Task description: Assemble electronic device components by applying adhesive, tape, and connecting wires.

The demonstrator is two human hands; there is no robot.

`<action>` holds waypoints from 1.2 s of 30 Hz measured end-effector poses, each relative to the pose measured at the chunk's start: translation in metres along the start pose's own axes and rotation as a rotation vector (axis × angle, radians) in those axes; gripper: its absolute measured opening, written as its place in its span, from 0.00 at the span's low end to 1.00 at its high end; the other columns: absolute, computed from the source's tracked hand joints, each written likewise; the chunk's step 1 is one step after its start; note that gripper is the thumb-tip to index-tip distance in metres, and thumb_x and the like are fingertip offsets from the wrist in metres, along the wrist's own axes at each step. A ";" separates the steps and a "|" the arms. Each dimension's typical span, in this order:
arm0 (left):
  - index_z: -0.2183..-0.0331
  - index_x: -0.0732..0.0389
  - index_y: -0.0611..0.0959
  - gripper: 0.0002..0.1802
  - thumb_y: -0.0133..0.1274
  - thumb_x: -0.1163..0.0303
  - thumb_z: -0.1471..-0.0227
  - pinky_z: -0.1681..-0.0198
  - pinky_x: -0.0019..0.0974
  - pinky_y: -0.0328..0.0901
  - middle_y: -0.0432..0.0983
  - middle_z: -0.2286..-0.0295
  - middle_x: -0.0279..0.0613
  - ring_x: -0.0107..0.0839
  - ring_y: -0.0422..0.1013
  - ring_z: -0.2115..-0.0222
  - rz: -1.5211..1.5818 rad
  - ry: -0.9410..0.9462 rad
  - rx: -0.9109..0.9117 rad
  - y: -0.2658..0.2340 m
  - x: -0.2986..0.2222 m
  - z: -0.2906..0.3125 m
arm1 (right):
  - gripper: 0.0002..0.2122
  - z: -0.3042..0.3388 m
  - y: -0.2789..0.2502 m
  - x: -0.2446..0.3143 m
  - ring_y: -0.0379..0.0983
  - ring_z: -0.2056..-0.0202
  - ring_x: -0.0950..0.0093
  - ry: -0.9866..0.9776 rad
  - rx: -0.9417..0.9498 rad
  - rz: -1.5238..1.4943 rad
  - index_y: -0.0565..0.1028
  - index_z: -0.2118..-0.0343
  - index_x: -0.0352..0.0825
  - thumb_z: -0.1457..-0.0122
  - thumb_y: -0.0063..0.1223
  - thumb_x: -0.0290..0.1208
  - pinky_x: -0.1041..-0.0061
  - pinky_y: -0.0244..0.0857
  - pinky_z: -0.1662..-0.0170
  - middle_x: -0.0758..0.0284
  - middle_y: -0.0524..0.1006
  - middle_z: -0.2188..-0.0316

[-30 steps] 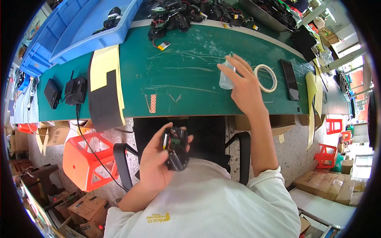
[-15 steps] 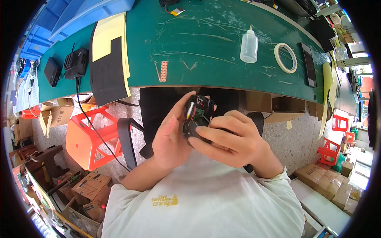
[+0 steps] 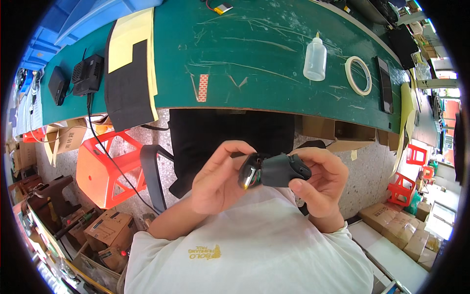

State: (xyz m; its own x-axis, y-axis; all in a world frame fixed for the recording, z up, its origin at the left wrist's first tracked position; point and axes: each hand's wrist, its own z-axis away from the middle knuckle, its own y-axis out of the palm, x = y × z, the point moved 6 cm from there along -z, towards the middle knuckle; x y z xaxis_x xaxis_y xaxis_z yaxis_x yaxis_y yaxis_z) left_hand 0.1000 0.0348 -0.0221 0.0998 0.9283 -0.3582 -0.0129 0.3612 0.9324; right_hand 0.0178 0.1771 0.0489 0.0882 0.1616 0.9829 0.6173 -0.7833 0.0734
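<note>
We hold a small black device (image 3: 275,170) in both hands, close to our chest and well below the near edge of the green workbench (image 3: 254,59). Its long axis runs roughly left to right across the view; the end with a shiny, rounded glassy face points toward our left, and the matte black body tapers off toward our right. Our left hand (image 3: 218,183) cups the shiny end, fingers curled narrowly around it with the thumb pressed near the top. Our right hand (image 3: 320,183) grips the matte end, fingers wrapped over the top and the thumb tucked beneath. Both hands are closed on the device, touching it from opposite sides.

The workbench surface is scratched and curves away with the lens. On it stand a translucent squeeze bottle (image 3: 315,60), and just beside it lies a ring of pale tape (image 3: 358,75); further right lies a dark slim handset (image 3: 385,84). Near the middle lies a small red-patterned strip (image 3: 202,87). To the left lie a black sheet on yellow backing (image 3: 128,81) and a black adapter (image 3: 88,74) with a cable hanging down. Below the bench stand an orange plastic stool (image 3: 105,169) and cardboard boxes (image 3: 399,230) on a speckled concrete floor.
</note>
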 end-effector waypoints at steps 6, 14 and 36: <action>0.44 0.62 0.61 0.19 0.38 0.68 0.35 0.44 0.49 0.64 0.67 0.50 0.52 0.38 0.67 0.48 0.201 -0.105 0.209 0.005 0.011 -0.003 | 0.19 -0.003 -0.001 0.008 0.76 0.64 0.74 0.052 0.004 -0.076 0.72 0.57 0.18 0.52 0.62 0.16 0.79 0.70 0.59 0.56 0.77 0.64; 0.45 0.62 0.64 0.30 0.54 0.81 0.49 0.42 0.50 0.61 0.65 0.48 0.55 0.44 0.64 0.45 -0.031 -0.064 0.278 -0.001 0.005 -0.007 | 0.17 0.004 -0.004 0.011 0.75 0.66 0.75 0.094 -0.013 0.003 0.73 0.59 0.19 0.52 0.63 0.18 0.81 0.70 0.62 0.57 0.78 0.65; 0.50 0.67 0.74 0.36 0.65 0.80 0.68 0.45 0.52 0.63 0.67 0.51 0.55 0.53 0.68 0.49 -0.380 0.450 0.152 -0.001 -0.023 0.004 | 0.35 0.032 0.029 -0.040 0.71 0.51 0.73 0.530 0.085 -0.399 0.61 0.41 0.31 0.54 0.62 0.13 0.75 0.74 0.59 0.63 0.68 0.47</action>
State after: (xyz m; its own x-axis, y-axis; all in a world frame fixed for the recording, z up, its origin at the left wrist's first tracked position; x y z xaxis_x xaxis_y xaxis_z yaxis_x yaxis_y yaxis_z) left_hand 0.1018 0.0124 -0.0147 -0.3611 0.6953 -0.6214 0.0870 0.6886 0.7199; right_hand 0.0575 0.1671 0.0068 -0.5423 0.0954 0.8348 0.5841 -0.6713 0.4562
